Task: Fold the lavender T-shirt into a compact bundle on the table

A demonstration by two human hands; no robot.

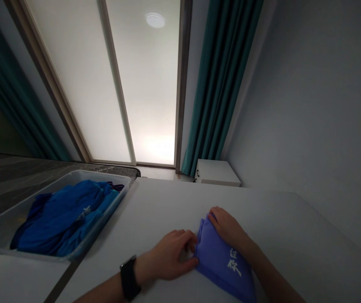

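A folded purple garment [218, 265] with white lettering lies on the white tabletop, in the lower right of the head view. My right hand [227, 227] is closed over its far edge, fingers curled round the cloth. At the garment's left edge, my left hand [174, 254] touches the fabric with the fingers bent and the thumb apart from them; a gap shows between thumb and fingers. A dark watch [129, 277] is on my left wrist. The garment's right side is partly covered by my right forearm.
A clear plastic bin [70, 256] with blue clothes [70, 214] stands at the left, on the white table [155, 202]. Beyond the table are a small white cabinet [216, 171], teal curtains [224, 84] and frosted sliding doors [149, 84]. A grey wall [319, 105] runs along the right.
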